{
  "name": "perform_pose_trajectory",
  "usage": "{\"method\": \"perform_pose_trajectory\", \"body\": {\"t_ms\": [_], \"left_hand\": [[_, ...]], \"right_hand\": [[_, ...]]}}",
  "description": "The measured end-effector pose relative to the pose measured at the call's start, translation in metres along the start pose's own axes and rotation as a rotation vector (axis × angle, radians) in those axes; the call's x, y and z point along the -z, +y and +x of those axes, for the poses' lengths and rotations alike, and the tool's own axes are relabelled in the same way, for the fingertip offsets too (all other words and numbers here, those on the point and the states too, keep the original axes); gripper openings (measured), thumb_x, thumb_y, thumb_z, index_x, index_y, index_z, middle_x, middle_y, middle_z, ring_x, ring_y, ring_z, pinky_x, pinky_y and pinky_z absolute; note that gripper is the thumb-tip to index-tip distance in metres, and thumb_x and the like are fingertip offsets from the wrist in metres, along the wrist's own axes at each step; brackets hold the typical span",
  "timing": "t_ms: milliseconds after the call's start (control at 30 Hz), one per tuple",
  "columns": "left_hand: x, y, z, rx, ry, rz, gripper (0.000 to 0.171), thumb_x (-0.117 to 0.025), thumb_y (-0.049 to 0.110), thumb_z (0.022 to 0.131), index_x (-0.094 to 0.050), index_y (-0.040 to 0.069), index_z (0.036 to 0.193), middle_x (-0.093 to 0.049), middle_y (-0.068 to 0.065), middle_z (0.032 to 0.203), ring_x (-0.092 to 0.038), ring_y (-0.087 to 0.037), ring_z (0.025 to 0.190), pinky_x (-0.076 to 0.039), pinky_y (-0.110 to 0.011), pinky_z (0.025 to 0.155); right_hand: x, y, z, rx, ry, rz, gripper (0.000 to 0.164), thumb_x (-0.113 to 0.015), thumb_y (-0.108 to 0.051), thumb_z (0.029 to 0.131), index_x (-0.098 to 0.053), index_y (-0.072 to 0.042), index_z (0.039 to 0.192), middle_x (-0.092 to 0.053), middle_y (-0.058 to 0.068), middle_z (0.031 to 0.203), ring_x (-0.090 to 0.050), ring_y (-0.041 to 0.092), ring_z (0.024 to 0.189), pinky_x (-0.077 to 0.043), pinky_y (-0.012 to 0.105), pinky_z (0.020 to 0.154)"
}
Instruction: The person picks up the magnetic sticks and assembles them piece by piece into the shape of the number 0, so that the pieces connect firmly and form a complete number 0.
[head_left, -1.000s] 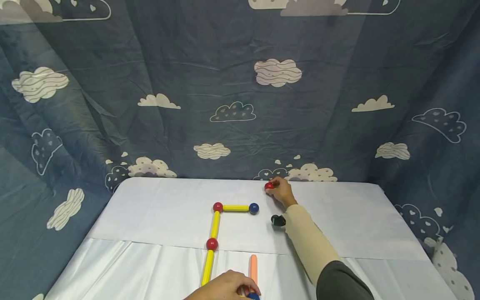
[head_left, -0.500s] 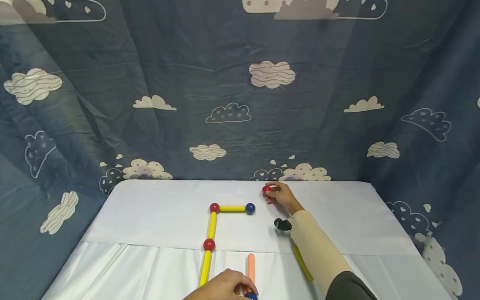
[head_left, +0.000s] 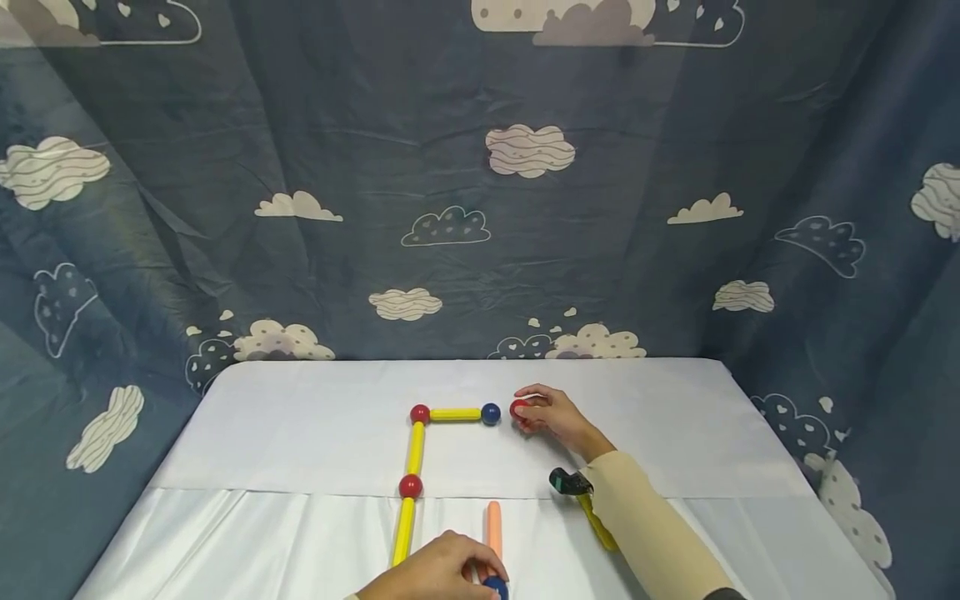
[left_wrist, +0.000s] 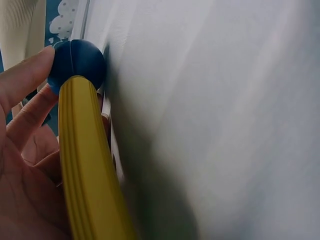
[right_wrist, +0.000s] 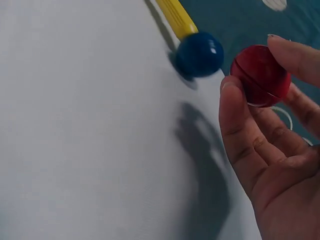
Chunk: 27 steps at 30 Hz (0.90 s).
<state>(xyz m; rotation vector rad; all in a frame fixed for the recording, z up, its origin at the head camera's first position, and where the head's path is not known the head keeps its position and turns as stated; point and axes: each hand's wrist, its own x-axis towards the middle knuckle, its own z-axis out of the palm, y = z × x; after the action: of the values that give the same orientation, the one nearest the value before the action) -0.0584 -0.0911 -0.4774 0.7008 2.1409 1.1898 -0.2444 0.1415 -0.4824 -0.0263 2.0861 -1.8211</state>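
Observation:
My right hand (head_left: 555,421) pinches a red ball (right_wrist: 261,75) between thumb and fingers, just to the right of a blue ball (head_left: 491,414) that ends a yellow rod (head_left: 455,414). That rod runs left to a red corner ball (head_left: 420,414). From there a second yellow rod (head_left: 416,448) comes down to another red ball (head_left: 410,486), and a third yellow rod (head_left: 403,531) continues toward me. At the near edge my left hand (head_left: 442,571) holds a blue ball (left_wrist: 76,65) by its fingertips, with a yellow rod (left_wrist: 90,160) attached to it.
An orange rod (head_left: 493,527) lies just beyond the left hand. Beside the right sleeve (head_left: 652,533) rests a yellow rod (head_left: 597,525), partly covered by it. A white cloth (head_left: 300,433) covers the table, and a dark cloud-print curtain (head_left: 450,167) hangs behind.
The right hand has come down and nearer with the red ball, to beside the far blue ball. The yellow rod by the sleeve has come into view. The left hand keeps its hold.

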Motion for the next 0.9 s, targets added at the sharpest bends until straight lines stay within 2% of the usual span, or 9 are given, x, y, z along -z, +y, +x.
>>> {"method": "perform_pose_trajectory", "body": {"t_ms": [267, 600, 767, 900], "left_hand": [[0.0, -0.002, 0.001, -0.011, -0.01, -0.006, 0.012, -0.073, 0.02, 0.085, -0.073, 0.02, 0.097, -0.057, 0.014, 0.073, -0.048, 0.001, 0.065, -0.04, -0.017, 0.06], [0.0, -0.005, 0.003, -0.114, 0.012, 0.015, 0.015, -0.076, 0.022, 0.083, -0.074, 0.017, 0.096, -0.054, 0.018, 0.071, -0.045, 0.005, 0.061, -0.039, -0.014, 0.055], [0.001, -0.006, 0.004, -0.112, 0.005, 0.005, 0.015, -0.075, 0.023, 0.083, -0.074, 0.016, 0.097, -0.055, 0.018, 0.072, -0.045, 0.005, 0.062, -0.038, -0.014, 0.056], [0.0, -0.006, 0.004, -0.106, 0.001, -0.001, 0.016, -0.075, 0.022, 0.083, -0.073, 0.015, 0.097, -0.056, 0.018, 0.073, -0.045, 0.004, 0.063, -0.039, -0.015, 0.057]], "right_hand": [[-0.019, 0.007, -0.028, 0.004, -0.119, -0.092, 0.034, -0.068, -0.009, 0.089, -0.06, 0.006, 0.119, -0.066, 0.014, 0.102, -0.065, 0.021, 0.08, -0.057, 0.033, 0.075], [-0.039, 0.012, -0.055, 0.064, -0.206, -0.215, 0.029, -0.067, -0.009, 0.089, -0.063, 0.007, 0.113, -0.065, 0.01, 0.093, -0.063, 0.016, 0.066, -0.056, 0.032, 0.061], [-0.045, 0.015, -0.061, 0.091, -0.242, -0.26, 0.025, -0.066, -0.01, 0.09, -0.065, 0.004, 0.111, -0.065, 0.007, 0.09, -0.06, 0.014, 0.066, -0.053, 0.027, 0.058], [-0.048, 0.016, -0.065, 0.124, -0.285, -0.266, 0.024, -0.065, -0.009, 0.09, -0.065, 0.005, 0.11, -0.064, 0.007, 0.087, -0.058, 0.014, 0.063, -0.051, 0.026, 0.054]]}}
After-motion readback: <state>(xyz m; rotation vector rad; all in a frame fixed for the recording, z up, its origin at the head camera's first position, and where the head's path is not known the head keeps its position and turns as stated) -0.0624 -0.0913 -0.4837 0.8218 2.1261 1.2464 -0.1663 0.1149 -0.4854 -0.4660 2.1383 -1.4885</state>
